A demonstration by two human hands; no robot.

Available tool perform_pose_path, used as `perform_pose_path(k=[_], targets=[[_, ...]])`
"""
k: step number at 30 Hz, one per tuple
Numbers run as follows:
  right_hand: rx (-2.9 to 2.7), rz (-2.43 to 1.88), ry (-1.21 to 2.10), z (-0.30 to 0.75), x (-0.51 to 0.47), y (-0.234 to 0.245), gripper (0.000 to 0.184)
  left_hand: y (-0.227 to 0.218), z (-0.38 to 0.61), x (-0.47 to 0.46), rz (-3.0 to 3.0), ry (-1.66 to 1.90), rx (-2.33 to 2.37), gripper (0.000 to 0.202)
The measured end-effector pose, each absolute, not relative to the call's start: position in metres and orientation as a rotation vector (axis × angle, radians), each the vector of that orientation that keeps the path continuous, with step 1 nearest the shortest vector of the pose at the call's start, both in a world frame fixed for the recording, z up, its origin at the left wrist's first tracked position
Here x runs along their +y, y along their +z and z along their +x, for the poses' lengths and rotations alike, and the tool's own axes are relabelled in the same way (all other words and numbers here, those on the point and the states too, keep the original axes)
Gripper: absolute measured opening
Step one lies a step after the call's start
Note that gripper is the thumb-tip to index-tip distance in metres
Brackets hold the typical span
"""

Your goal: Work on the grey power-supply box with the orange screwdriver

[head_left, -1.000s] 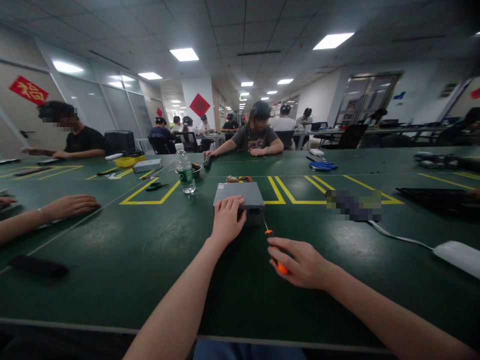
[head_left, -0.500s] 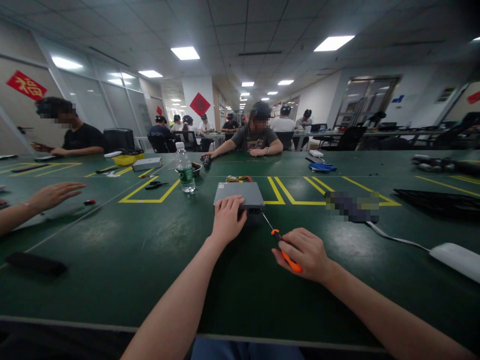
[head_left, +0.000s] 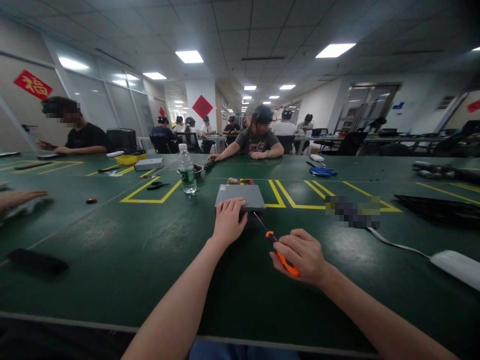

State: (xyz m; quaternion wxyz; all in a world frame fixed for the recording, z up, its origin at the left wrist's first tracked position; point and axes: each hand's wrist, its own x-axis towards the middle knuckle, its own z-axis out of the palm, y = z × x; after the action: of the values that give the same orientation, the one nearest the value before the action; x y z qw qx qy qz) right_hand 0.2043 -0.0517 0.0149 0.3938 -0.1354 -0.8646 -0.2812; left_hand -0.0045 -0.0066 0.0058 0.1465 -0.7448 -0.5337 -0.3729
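A grey metal computer power supply (head_left: 245, 192) lies flat on the green table, a bundle of coloured wires (head_left: 240, 181) at its far side. My left hand (head_left: 229, 220) grips its near left part, fingers over the top and thumb at the front face. In my right hand (head_left: 300, 255) is an orange and black screwdriver (head_left: 288, 265), the fingers wrapped round its handle. Its thin shaft points up and left, the tip at the front face of the power supply. Whether the tip sits in a screw is too small to tell.
A water bottle (head_left: 187, 170) stands left of the power supply beside a small bowl (head_left: 197, 170). Blue gloves (head_left: 322, 171) and a white power strip (head_left: 455, 267) lie to the right. A person (head_left: 258, 135) sits opposite; another person's hand (head_left: 26, 197) is at the left edge.
The screwdriver tip has shifted left along the front face of the power supply, my right hand moving slightly with it. The other person's hand at the left has drawn back leftward.
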Motion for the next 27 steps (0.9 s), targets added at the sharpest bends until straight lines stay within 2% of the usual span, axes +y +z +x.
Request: perform_pose_path(k=[27], targets=[[-2.297, -0.406, -0.707, 0.191, -0.048, 0.007, 0.005, 0.005, -0.006, -0.006, -2.151, -1.08, -1.518, 0.027]])
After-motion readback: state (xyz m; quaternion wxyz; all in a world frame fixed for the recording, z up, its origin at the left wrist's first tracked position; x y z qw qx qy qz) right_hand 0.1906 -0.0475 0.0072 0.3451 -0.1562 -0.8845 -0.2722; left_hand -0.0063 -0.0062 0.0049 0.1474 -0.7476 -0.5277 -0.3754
